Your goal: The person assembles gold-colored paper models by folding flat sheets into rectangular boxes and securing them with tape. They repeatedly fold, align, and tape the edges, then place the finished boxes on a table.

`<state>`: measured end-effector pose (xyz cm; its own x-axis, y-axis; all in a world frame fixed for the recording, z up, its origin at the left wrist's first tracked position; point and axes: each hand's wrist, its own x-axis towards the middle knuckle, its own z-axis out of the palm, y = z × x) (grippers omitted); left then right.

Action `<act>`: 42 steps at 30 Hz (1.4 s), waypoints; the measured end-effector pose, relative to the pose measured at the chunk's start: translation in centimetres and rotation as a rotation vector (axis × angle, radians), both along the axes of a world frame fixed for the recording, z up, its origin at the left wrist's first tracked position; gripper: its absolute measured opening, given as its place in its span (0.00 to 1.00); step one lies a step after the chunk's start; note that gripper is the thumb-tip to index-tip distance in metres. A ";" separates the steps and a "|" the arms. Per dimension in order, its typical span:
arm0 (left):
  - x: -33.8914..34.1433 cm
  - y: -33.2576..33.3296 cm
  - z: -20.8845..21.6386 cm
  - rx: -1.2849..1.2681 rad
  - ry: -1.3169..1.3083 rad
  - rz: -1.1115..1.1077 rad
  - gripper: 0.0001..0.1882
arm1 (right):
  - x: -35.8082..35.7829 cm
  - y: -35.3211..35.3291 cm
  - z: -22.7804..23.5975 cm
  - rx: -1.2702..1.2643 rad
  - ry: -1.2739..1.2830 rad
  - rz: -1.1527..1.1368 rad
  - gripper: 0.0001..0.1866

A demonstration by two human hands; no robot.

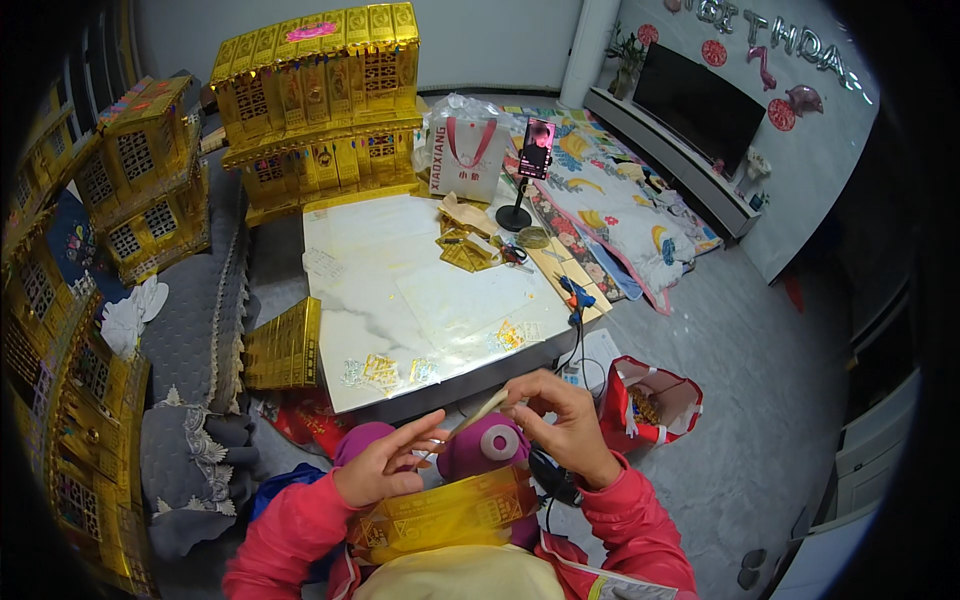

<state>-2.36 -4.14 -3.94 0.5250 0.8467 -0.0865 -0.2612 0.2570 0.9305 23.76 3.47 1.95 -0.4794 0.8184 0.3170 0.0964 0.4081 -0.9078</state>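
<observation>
A pale strip (476,416) is pinched in the right hand (550,412), above a gold panel (445,515) laid across the legs (364,438); whether the strip is gripped by the left hand (385,464) cannot be told. The panel could be tipped off if the legs are shifted.

The right hand (558,418) pinches a pale strip (482,411) (golden panel (440,515) below).
</observation>
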 end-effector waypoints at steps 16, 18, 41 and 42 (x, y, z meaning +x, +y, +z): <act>-0.7 1.1 3.6 0.642 0.714 -0.069 0.60 | 1.2 1.0 1.6 -0.061 -0.503 0.661 0.19; -0.7 1.4 4.1 0.757 0.838 -0.035 0.61 | 0.7 1.4 1.2 0.042 -0.637 0.720 0.19; 0.9 4.6 6.0 1.392 1.368 0.479 0.55 | -2.4 3.7 1.8 0.514 -0.365 -0.011 0.23; 0.9 4.7 6.0 1.398 1.368 0.461 0.54 | -2.3 3.6 1.7 0.504 -0.375 -0.019 0.20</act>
<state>-1.42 0.55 2.02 0.4617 0.6978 0.5477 0.8358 -0.5490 -0.0051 21.45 7.08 3.62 -0.6197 0.6217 0.4790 0.3826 0.7722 -0.5073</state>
